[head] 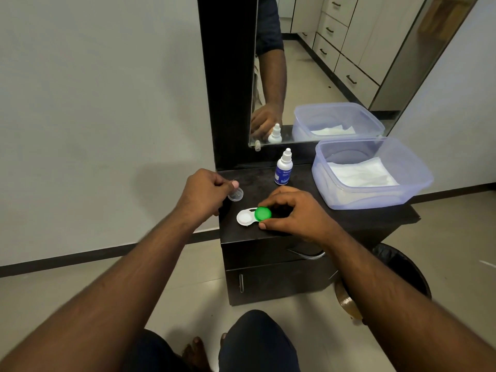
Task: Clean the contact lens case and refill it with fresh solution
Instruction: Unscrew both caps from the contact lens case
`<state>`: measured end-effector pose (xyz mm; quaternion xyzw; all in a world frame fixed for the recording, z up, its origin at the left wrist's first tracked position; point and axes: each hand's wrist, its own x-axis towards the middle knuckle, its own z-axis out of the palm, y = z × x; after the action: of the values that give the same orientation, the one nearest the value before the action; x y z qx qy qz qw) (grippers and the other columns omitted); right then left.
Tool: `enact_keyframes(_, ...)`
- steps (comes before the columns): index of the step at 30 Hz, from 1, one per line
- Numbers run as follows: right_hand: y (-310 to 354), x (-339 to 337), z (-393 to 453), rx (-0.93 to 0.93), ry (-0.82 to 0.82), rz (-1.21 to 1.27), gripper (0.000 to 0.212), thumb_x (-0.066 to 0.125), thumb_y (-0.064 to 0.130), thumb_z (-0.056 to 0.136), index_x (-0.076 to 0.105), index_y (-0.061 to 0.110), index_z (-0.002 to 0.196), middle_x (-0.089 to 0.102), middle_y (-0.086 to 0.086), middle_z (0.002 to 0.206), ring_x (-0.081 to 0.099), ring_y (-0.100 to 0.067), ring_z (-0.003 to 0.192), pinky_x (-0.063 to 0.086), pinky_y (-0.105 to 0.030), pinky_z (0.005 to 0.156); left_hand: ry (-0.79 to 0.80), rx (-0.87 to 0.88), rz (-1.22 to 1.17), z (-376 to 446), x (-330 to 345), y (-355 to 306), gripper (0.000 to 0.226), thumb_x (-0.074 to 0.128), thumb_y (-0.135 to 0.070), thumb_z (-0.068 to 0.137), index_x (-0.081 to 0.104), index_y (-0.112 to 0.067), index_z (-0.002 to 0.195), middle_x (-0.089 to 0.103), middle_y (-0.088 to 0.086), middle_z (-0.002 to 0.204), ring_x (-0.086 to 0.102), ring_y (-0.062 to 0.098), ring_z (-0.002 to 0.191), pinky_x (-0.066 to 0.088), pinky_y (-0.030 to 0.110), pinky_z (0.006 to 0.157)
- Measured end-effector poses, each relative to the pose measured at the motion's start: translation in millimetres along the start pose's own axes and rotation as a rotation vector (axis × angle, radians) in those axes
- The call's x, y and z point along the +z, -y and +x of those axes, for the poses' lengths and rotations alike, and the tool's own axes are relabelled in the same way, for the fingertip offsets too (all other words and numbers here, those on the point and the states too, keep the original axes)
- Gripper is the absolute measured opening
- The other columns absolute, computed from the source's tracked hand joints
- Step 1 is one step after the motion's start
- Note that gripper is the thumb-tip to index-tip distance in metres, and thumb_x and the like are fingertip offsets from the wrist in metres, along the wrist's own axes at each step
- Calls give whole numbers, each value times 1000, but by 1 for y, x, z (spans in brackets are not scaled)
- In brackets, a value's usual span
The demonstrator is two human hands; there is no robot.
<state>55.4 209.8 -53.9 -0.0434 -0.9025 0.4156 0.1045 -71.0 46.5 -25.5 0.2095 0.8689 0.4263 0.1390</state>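
Head view of a dark bench [308,238] set against a mirror [322,63]. The contact lens case [248,218] lies flat near the front edge of the bench, toward its left side. Its left well is uncovered and shows white; its right well carries a green cap [263,213].

The right hand [298,213] rests over the right end of the case, fingers curled; the fingertips sit at the far rim of the green cap and the thumb lies on the bench at the near side of the case, so the grip is closed about the cap. Whether the cap is seated or lifted cannot be told.

The left hand [204,193] is at the left edge of the bench, fingers curled, its grip pinching a small clear cap [236,195] between thumb and fingers. This cap is apart from the case, to its far left.

A white solution bottle [284,167] with a blue label stands upright near the back edge, beyond the case, untouched by either hand. A translucent plastic tub [402,191] holding white tissue [362,174] occupies the right back part of the bench, well apart from the case.
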Motion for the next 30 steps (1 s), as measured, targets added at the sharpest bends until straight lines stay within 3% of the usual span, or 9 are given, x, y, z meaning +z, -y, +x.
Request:
enact_keyframes(2, 1, 1, -1, -10, -1, 5, 34, 85, 25, 66, 74, 20, 98, 64, 8, 94, 60, -7, 90, 51, -24, 79, -101, 67, 39, -8, -3, 4, 25, 63, -31, 91, 72, -13, 105, 67, 1, 81, 58, 12, 65, 46, 26, 62)
enact_keyframes(4, 1, 0, -2, -15, -2, -6, 34, 85, 27, 66, 74, 20, 98, 64, 9, 94, 60, -7, 90, 51, -25, 78, -214, 207, 44, -25, -5, 9, 10, 63, -23, 91, 70, -19, 97, 63, -7, 77, 54, 4, 66, 43, 24, 64)
enact_keyframes(6, 1, 0, -2, -23, 2, -9, 35, 86, 28, 65, 74, 21, 97, 64, 9, 92, 60, -7, 89, 50, -22, 76, -157, 330, 22, -48, -2, 17, 9, 66, -20, 89, 67, -23, 97, 56, -16, 71, 53, -1, 65, 38, 13, 59)
enact_keyframes(7, 1, 0, -3, -29, 7, -10, 36, 86, 29, 65, 74, 21, 98, 64, 9, 92, 60, -6, 88, 49, -20, 76, -89, 351, 25, -58, 1, 20, 20, 70, -24, 86, 66, -26, 105, 55, -16, 73, 53, 0, 67, 37, 11, 59)
enact_keyframes(10, 2, -2, -2, -51, 28, -25, 36, 85, 29, 65, 74, 21, 99, 64, 10, 92, 60, -6, 89, 47, -16, 75, -20, 336, 66, -64, 11, 29, 53, 78, -34, 76, 60, -29, 126, 57, -7, 81, 54, 7, 74, 40, 15, 62)
enact_keyframes(15, 3, -1, -1, -78, 35, -38, 34, 85, 25, 66, 74, 19, 98, 64, 8, 91, 60, -7, 88, 47, -18, 76, -20, 330, 137, -56, 14, 28, 38, 78, -28, 77, 71, -21, 114, 60, -5, 92, 52, 5, 80, 37, 12, 65)
enact_keyframes(22, 3, -6, 5, -70, 114, -53, 32, 84, 22, 68, 74, 13, 97, 64, 6, 93, 61, -9, 88, 49, -19, 78, 28, 323, 161, -51, 16, 25, 36, 76, -24, 80, 71, -20, 115, 60, -4, 99, 56, 15, 95, 49, 32, 80)
enact_keyframes(26, 4, -12, 12, -61, 208, -64, 28, 82, 23, 71, 72, 14, 95, 64, 3, 97, 61, -12, 91, 52, -27, 79, 60, 318, 187, -49, 15, 24, 36, 75, -24, 81, 70, -20, 116, 58, -4, 101, 55, 15, 97, 48, 31, 82)
enact_keyframes(30, 0, -17, 17, -68, 297, -72, 36, 77, 23, 76, 69, 18, 111, 61, 8, 105, 58, -9, 101, 50, -26, 87, 97, 327, 214, -45, 13, 22, 37, 75, -25, 80, 70, -20, 117, 63, 0, 104, 56, 16, 97, 49, 33, 82)
